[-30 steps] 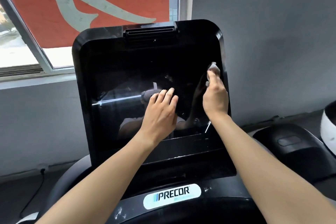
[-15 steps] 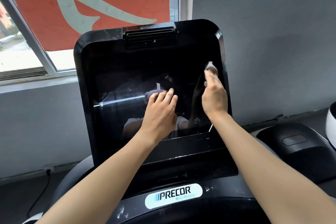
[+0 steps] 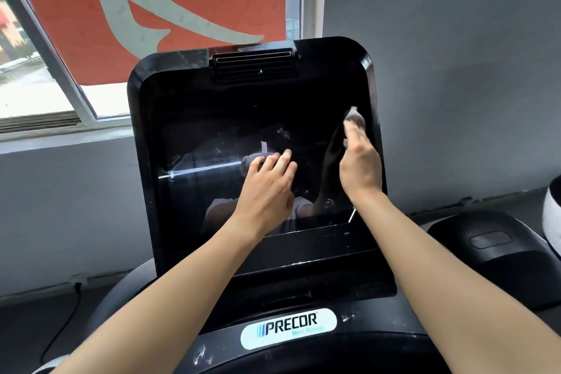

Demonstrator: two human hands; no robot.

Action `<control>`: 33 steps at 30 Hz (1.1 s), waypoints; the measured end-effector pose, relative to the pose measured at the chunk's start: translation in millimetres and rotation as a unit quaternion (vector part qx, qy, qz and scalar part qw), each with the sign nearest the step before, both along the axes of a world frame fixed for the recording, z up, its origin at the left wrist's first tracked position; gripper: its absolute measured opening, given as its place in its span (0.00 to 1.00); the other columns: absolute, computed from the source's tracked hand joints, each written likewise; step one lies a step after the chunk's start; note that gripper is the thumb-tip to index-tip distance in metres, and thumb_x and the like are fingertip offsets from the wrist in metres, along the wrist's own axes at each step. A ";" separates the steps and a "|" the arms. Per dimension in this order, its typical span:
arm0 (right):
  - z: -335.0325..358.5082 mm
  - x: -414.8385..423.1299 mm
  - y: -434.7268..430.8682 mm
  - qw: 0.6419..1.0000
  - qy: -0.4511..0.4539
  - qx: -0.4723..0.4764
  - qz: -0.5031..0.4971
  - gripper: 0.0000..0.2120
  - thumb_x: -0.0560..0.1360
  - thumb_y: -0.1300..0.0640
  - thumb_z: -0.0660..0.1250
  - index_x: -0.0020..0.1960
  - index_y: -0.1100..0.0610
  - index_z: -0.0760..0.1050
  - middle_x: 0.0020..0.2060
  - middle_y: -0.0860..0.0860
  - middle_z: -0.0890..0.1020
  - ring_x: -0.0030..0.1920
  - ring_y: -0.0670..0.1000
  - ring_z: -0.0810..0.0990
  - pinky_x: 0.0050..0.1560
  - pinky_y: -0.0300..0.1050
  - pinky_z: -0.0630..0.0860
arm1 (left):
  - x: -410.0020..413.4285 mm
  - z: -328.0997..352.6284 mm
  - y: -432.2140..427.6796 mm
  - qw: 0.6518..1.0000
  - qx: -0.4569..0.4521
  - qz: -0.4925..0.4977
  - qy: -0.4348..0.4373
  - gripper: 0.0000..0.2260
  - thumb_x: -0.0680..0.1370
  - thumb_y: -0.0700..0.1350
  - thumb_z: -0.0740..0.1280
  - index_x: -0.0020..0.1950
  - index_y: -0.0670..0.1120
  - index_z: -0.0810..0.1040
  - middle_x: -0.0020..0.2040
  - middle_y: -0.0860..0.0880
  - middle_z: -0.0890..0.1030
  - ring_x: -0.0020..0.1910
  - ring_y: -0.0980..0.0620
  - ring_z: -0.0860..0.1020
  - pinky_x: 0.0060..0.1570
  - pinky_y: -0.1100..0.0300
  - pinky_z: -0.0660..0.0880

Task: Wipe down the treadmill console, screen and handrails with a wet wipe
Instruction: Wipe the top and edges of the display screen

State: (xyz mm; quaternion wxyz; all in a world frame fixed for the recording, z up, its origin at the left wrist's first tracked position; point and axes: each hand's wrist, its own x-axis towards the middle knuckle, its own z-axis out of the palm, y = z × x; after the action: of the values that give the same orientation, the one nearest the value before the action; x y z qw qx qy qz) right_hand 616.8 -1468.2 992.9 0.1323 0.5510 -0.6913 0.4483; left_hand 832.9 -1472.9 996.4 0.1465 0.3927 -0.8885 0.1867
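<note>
The treadmill's black console [image 3: 328, 279] fills the middle of the head view, with its dark glossy screen [image 3: 212, 136] tilted toward me. My right hand [image 3: 359, 161] holds a small white wet wipe [image 3: 354, 115] at its fingertips and presses it against the screen's right edge. Flat on the middle of the screen rests my left hand [image 3: 268, 188], its fingers straight and together. A white PRECOR label [image 3: 288, 328] sits on the console's lower bar. No handrails are in view.
A window [image 3: 39, 76] with a red and white banner [image 3: 145, 9] is behind the console. Grey wall lies to the right. A second black machine housing [image 3: 491, 255] stands at the right, with a white object [image 3: 552, 212] at the frame edge. A cable [image 3: 60, 325] runs on the floor at left.
My right hand with the wipe has slid slightly up and back along the screen's right edge. My left hand has stayed flat on the screen. The camera has shifted a little.
</note>
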 end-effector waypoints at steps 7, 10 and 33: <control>3.6 42.1 -9.5 1.000 -0.013 -0.008 0.005 0.27 0.79 0.75 0.58 0.76 0.62 0.68 0.75 0.59 0.70 0.70 0.58 0.76 0.65 0.52 0.78 | 11.2 2.3 4.0 1.000 0.009 -0.014 0.027 0.25 0.76 0.47 0.65 0.73 0.44 0.72 0.79 0.44 0.67 0.77 0.44 0.66 0.76 0.45 0.62; 5.3 73.1 -14.9 0.996 0.059 -0.006 0.065 0.27 0.77 0.76 0.60 0.75 0.64 0.68 0.75 0.60 0.70 0.74 0.57 0.71 0.69 0.51 0.75 | 25.1 0.2 7.0 0.999 0.008 0.015 0.039 0.25 0.76 0.48 0.65 0.73 0.44 0.72 0.79 0.42 0.66 0.79 0.42 0.62 0.77 0.44 0.59; 19.4 146.1 -45.7 0.949 0.236 0.013 0.209 0.33 0.73 0.77 0.59 0.78 0.65 0.64 0.77 0.59 0.66 0.78 0.58 0.64 0.78 0.54 0.62 | 112.1 -1.9 0.1 0.990 0.001 0.111 0.085 0.26 0.78 0.48 0.65 0.76 0.43 0.70 0.79 0.43 0.66 0.78 0.45 0.64 0.76 0.45 0.61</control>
State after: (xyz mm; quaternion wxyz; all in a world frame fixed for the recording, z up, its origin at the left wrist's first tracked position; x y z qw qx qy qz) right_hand 762.8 -1513.9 1012.3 0.1875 0.7746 -0.5160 0.3140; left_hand 944.9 -1472.8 994.4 0.1994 0.5034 -0.8239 0.1671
